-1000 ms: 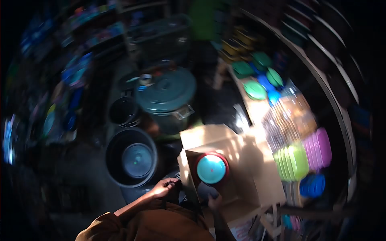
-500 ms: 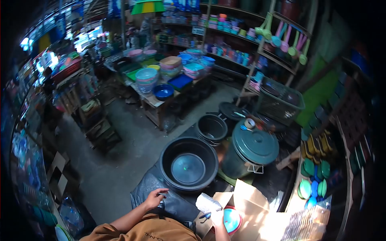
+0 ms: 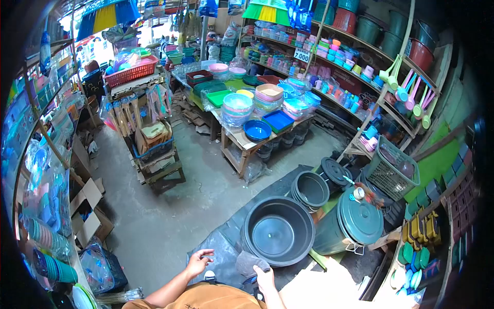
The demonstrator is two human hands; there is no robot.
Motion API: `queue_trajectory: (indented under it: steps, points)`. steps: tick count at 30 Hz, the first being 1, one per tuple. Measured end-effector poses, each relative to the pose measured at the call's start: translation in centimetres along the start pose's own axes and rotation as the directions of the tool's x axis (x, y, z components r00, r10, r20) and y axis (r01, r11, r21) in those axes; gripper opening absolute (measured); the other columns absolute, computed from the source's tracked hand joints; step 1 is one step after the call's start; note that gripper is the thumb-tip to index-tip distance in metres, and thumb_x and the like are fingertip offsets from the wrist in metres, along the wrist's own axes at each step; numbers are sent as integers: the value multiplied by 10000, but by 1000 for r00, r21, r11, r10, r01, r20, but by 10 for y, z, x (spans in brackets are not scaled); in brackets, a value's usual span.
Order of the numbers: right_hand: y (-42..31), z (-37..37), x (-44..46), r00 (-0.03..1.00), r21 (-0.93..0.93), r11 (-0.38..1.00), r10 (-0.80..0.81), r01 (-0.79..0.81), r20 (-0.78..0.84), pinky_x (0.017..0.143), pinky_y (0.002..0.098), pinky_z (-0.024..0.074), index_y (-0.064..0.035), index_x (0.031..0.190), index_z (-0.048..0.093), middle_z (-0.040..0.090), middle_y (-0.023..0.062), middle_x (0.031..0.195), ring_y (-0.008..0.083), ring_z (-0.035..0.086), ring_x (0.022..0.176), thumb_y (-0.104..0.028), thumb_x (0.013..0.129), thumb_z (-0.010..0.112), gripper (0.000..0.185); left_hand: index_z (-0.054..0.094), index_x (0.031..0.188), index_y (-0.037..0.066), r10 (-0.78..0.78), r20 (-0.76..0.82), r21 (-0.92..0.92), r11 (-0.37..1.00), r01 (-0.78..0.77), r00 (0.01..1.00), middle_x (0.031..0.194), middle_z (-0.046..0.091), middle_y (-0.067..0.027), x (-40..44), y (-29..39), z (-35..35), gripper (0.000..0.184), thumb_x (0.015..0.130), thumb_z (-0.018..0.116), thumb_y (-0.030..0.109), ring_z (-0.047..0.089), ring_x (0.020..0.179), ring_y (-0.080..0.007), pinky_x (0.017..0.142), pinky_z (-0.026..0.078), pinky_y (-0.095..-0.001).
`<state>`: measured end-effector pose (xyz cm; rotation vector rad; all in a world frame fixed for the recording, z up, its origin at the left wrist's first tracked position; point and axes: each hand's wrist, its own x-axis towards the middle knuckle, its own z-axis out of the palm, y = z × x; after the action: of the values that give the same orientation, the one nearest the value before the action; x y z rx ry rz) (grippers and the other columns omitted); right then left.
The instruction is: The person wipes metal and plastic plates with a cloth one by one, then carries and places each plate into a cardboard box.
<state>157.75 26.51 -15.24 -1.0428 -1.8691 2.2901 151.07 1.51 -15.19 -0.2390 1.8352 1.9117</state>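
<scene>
Though hard to make out, gray bundle (image 3: 248, 262) | right grip (image 3: 265, 278): closed on it | left grip (image 3: 198, 263): empty, fingers loosely parted

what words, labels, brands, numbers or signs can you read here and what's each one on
"7 000": white sign; any mark after the 7, and the smaller word above, are too small to be sure of.
Orange-brown shirt: dark lettering, cut off by the picture edge, unreadable.
No other text is clear enough to read.

Head-worn view, facing forward and down, right hand (image 3: 264, 278) close, shelves (image 3: 357, 43) far off
</scene>
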Motion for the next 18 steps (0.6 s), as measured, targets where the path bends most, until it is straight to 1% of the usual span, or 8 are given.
queue_trajectory:
  steps: [5,7,8,9,11,13,15,18]
  points:
    - [-16,51,12,1000,84,996,2,-2,4,795,303,453,36,1035,594,621,102,984,191,579,869,-79,759,665,308,518,1191,61,60,-7,-3,998,-60,998,1122,577,-86,30,16,-41,378,842,394,-14,599,884,-152,745,457,-282]
    - [-26,66,18,999,-31,999,-8,7,-36,802,304,451,50,1057,574,614,115,996,195,577,877,-69,755,662,336,530,1180,59,59,-17,-28,998,-59,998,1107,580,-85,39,24,-52,379,835,395,-22,596,868,-145,728,454,-270]
    - [42,49,69,992,-81,995,-67,58,-109,794,303,451,63,1046,563,615,116,983,195,579,870,-59,751,663,334,541,1169,57,60,-22,-58,996,-61,998,1093,583,-83,43,28,-55,380,829,396,-30,594,853,-138,710,452,-257]
    - [28,59,64,993,-82,995,-57,49,-106,794,303,451,63,1046,563,615,116,983,195,579,870,-59,751,663,334,541,1169,57,51,-27,-58,997,-53,998,1093,583,-83,46,33,-57,380,829,396,-30,594,853,-138,710,452,-257]
    - [-32,87,46,999,-64,998,5,-7,-40,792,304,451,66,1032,558,614,119,981,191,580,873,-53,750,662,322,550,1153,44,110,-26,-3,994,-110,994,1080,586,-90,54,41,-60,372,823,402,-42,590,841,-140,692,456,-253]
    - [-36,100,62,1000,-54,998,21,-22,-13,790,305,451,56,1017,563,615,117,979,187,580,875,-51,753,657,299,554,1145,36,104,-46,-10,995,-104,994,1068,591,-90,66,44,-64,366,819,412,-47,589,846,-139,696,461,-253]
    - [-34,110,84,999,-32,999,13,-12,31,785,305,452,58,1018,564,616,114,976,187,582,874,-54,758,649,295,553,1149,37,159,-55,32,987,-158,986,1062,595,-90,80,45,-66,363,820,420,-42,590,851,-136,719,463,-253]
    - [-37,134,121,997,-15,1000,-12,14,79,773,299,453,54,1003,582,626,103,952,185,588,860,-61,765,640,271,546,1158,37,140,-95,37,990,-137,986,1060,599,-95,108,52,-72,363,826,422,-40,594,864,-142,762,468,-264]
